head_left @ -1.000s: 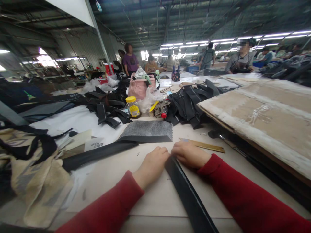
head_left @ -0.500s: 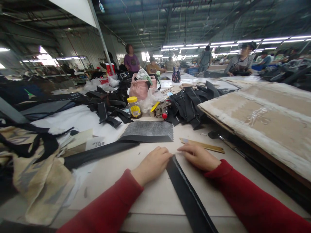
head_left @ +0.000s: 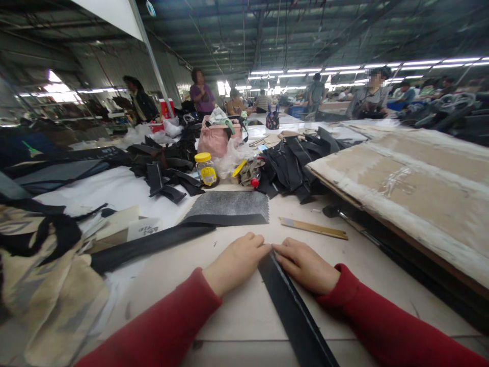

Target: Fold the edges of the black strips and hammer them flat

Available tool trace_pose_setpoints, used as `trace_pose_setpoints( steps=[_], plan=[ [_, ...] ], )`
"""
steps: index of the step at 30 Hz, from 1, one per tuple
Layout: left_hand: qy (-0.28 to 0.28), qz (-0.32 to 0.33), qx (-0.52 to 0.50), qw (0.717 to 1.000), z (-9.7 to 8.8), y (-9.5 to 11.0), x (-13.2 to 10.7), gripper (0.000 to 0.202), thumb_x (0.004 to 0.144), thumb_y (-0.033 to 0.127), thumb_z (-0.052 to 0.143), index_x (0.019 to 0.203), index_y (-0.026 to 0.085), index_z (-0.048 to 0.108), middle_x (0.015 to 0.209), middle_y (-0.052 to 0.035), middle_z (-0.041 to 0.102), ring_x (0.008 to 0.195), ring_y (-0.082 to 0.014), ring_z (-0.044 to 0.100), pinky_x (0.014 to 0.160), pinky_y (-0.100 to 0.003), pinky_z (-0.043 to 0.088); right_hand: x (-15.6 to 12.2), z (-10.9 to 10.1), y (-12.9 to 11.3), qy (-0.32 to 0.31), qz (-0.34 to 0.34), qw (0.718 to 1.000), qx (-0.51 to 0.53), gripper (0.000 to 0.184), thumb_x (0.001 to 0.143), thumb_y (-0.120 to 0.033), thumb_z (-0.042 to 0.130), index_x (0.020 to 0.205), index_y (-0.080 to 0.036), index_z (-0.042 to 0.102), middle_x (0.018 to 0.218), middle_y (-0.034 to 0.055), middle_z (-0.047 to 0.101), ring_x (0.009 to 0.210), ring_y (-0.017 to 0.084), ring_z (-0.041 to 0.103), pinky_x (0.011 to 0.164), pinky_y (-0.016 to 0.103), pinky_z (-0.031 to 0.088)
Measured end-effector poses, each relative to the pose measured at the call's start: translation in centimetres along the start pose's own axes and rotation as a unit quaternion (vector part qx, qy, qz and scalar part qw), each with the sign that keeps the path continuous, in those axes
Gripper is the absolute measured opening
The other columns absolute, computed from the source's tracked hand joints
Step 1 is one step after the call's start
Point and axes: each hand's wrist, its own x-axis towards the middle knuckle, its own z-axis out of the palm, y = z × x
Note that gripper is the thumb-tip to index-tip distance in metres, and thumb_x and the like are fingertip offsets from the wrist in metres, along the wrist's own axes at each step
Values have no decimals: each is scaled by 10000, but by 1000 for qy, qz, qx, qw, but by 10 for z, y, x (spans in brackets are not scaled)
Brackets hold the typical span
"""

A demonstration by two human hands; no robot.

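A long black strip (head_left: 292, 311) of leather-like material runs from between my hands down to the bottom edge of the view. A pale line follows its right side, where the edge looks folded. My left hand (head_left: 237, 262) is closed at the strip's far end, with thumb and fingertips on its left corner. From the right, my right hand (head_left: 305, 265) pinches the folded edge close to the same end, its fingers bent together. The fingertips of both hands almost meet, and parts of them are hidden. Beyond them lies a grey textured piece (head_left: 229, 205) with a zigzag right edge.
A wooden stick (head_left: 314, 229) lies past my right hand. Brown boards (head_left: 416, 168) rise at the right. Black strips (head_left: 296, 163) are heaped behind, near a yellow-lidded jar (head_left: 207, 171) and a pink bag (head_left: 214, 140). Beige cloth (head_left: 69, 300) lies left. Several people stand farther off.
My right hand has moved left and down onto the strip's folded edge. My left hand stays at the strip's end. The view has shifted slightly, and another person shows at the back left.
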Motion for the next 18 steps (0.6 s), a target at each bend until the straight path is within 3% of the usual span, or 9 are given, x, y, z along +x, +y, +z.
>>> trace_pose_setpoints(
  steps=[5, 9, 18],
  plan=[
    [40, -13, -50, 998, 8, -7, 0, 256, 883, 141, 388, 1077, 204, 542, 950, -50, 519, 902, -177, 463, 820, -302, 410, -2, 4, -8, 12, 3, 999, -45, 239, 905, -261, 365, 945, -157, 576, 838, 65, 548, 781, 165, 499, 706, 286, 359],
    [54, -21, -89, 994, 12, -11, 2, 205, 880, 167, 415, 1008, 182, 574, 936, -50, 536, 913, -175, 472, 832, -305, 402, -1, 5, -15, 28, -26, 988, -150, 245, 901, -221, 369, 1011, -131, 569, 829, 79, 560, 765, 183, 491, 682, 307, 346],
    [46, -38, -121, 991, 10, -14, 3, 143, 865, 171, 432, 927, 178, 561, 915, -44, 530, 899, -177, 471, 820, -312, 403, 10, 14, -18, 42, -133, 946, -294, 210, 869, -166, 421, 738, -159, 585, 750, 80, 542, 702, 203, 454, 580, 347, 301]
  ],
)
